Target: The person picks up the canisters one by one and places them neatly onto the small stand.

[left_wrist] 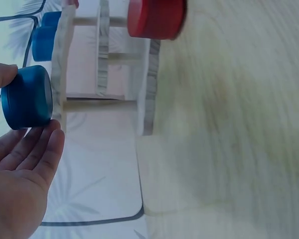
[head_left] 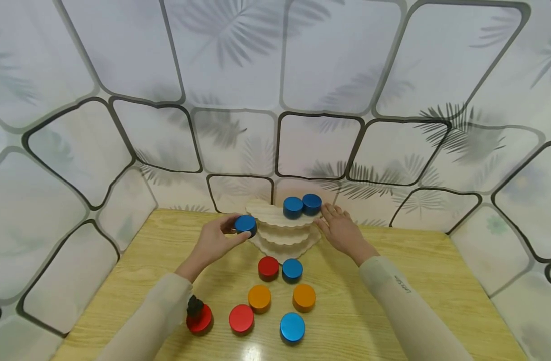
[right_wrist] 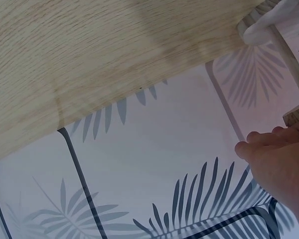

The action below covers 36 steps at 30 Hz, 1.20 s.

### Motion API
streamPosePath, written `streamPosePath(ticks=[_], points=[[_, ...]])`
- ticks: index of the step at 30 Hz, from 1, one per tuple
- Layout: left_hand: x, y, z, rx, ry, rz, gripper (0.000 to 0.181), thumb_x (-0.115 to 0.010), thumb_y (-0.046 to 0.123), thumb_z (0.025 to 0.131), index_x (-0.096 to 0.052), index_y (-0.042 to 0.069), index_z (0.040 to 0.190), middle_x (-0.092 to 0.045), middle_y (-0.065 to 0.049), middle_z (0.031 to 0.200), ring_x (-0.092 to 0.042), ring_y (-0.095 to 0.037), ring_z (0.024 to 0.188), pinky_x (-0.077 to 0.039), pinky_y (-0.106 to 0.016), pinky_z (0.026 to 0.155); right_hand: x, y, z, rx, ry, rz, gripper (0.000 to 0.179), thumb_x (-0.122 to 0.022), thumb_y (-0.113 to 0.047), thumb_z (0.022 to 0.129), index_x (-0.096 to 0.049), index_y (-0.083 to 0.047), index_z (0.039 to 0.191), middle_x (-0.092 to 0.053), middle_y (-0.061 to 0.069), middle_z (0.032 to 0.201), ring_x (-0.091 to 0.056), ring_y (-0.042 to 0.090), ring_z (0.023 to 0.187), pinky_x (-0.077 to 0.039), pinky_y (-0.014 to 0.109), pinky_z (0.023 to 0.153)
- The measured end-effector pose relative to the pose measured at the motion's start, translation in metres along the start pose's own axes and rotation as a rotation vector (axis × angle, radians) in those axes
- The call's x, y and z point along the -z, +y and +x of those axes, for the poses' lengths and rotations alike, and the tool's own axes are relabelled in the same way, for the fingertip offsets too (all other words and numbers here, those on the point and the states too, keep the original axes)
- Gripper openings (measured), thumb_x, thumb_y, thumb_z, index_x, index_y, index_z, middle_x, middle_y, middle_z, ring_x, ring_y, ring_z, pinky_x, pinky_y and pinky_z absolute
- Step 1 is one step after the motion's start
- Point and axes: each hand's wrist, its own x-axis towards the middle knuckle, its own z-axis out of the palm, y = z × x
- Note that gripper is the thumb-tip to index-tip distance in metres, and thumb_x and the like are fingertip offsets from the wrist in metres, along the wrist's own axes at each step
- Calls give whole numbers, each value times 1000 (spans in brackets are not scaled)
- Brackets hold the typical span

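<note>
In the head view a blue round tin [head_left: 246, 225] is pinched between the thumb and fingers of my left hand [head_left: 215, 241]. It is at the left end of the top tier of a wooden scalloped-edge tiered stand [head_left: 282, 233]. In the left wrist view the tin [left_wrist: 27, 98] is beside the top board [left_wrist: 63, 55]; whether it touches the board I cannot tell. Two blue tins [head_left: 292, 207] stand on the right part of that tier. My right hand [head_left: 343, 233] has its fingers extended at the stand's right end, by the rightmost tin.
On the wooden table [head_left: 167, 240] before the stand are a red tin [head_left: 268, 268], a blue tin [head_left: 292, 269], two orange tins [head_left: 259, 299], another red tin [head_left: 241, 319] and blue tin [head_left: 292, 328]. A red tin with a black top piece [head_left: 198, 319] lies near my left sleeve. A patterned wall [head_left: 320, 145] rises behind.
</note>
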Motion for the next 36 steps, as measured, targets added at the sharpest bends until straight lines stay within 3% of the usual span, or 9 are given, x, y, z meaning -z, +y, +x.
streamPosePath(ticks=[15, 36], points=[[-14, 16, 20, -80, 43, -2, 55, -85, 24, 91, -66, 2, 138, -75, -19, 122, -72, -33, 106, -61, -47, 95, 0, 0, 0, -10, -16, -33, 68, -38, -43, 115, -27, 2, 164, -25, 26, 171, -23, 51, 158, -17, 69, 128], [-24, 28, 41, -58, 26, 33, 53, -83, 25, 92, -67, 3, 137, -74, -17, 128, -71, -34, 107, -60, -47, 96, -1, 0, 1, -7, -17, -24, 68, -37, -43, 115, -26, 2, 165, -25, 26, 171, -22, 51, 158, -17, 69, 128]])
